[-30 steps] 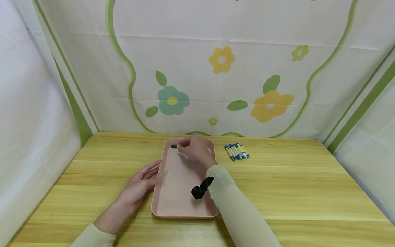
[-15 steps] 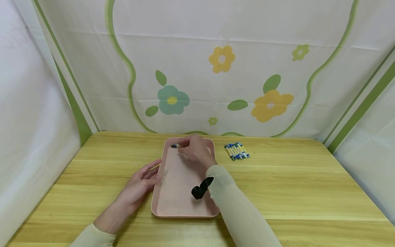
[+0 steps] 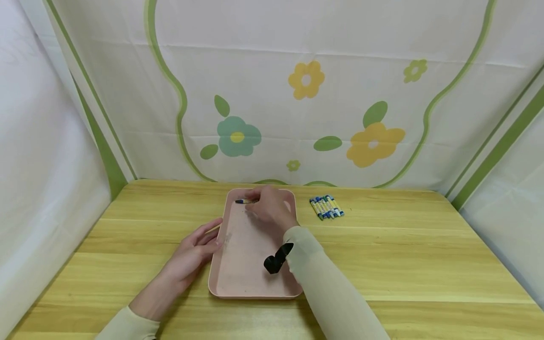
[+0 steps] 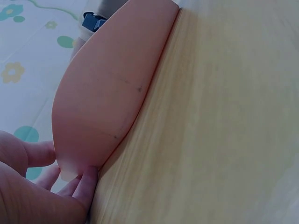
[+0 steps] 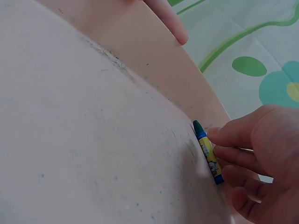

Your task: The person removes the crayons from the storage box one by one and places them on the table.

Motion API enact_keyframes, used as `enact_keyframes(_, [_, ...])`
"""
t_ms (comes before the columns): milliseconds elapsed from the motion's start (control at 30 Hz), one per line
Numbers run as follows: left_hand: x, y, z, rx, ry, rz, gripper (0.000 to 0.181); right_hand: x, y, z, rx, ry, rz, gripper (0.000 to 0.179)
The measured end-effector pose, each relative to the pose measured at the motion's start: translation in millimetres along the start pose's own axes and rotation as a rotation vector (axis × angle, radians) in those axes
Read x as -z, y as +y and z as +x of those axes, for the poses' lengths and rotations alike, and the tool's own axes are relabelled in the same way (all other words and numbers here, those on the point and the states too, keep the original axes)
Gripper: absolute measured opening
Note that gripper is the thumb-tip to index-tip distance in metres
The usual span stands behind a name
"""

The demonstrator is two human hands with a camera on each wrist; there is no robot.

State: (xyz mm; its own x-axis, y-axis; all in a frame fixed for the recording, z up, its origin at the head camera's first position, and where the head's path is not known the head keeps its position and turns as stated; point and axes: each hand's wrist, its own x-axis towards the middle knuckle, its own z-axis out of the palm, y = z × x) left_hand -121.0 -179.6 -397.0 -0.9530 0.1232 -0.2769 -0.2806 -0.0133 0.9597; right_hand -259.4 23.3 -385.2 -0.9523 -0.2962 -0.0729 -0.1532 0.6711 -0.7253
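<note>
Inside the pink tray (image 3: 242, 264), a dark green crayon (image 5: 210, 156) with a yellow and blue wrapper lies along the far wall. My right hand (image 3: 272, 208) hovers over it from the right. In the right wrist view, the fingertips sit close beside the crayon, all on one side, and the whole crayon shows. Whether they touch it is hard to tell. My left hand (image 3: 193, 252) rests against the tray's left side. In the left wrist view, its fairly straight fingers (image 4: 39, 154) touch the rim and outer wall.
A row of several crayons (image 3: 327, 208) in yellow and blue wrappers lies on the wooden table (image 3: 408, 255), right of the tray. A small black device (image 3: 278, 259) is on my right wrist. Behind the table hangs a white floral cloth (image 3: 272, 94).
A bit more of the crayon's yellow wrapper now shows between my right thumb and fingers. Otherwise the hands, the tray and the row of crayons stay put.
</note>
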Motion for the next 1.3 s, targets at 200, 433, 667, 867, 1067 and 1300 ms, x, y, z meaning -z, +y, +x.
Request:
enact_keyframes(200, [-0.1, 0.7, -0.8, -0.001, 0.000, 0.007, 0.063, -0.1, -0.8, -1.2, -0.029, -0.004, -0.011, 0.037])
enact_keyframes(433, [0.1, 1.0, -0.8, -0.005, -0.004, 0.005, 0.064, -0.9, 0.8, -2.5, -0.021, -0.012, -0.003, 0.036])
enact_keyframes(667, [-0.3, 0.1, 0.1, -0.005, 0.001, 0.010, 0.064, -2.6, 3.5, -1.3, 0.004, -0.001, -0.054, 0.029])
enact_keyframes(867, [0.6, 0.1, 0.5, -0.003, 0.001, 0.014, 0.063, -2.9, 3.8, -1.6, 0.006, -0.002, -0.059, 0.017])
enact_keyframes(1067, [0.6, -0.1, 0.7, -0.003, 0.004, 0.011, 0.063, -3.4, 3.8, -2.3, 0.015, -0.001, -0.065, 0.015])
enact_keyframes(1300, [0.4, 0.2, 0.1, -0.002, 0.003, 0.009, 0.063, -2.4, 2.7, -3.1, 0.006, -0.007, -0.056, 0.016])
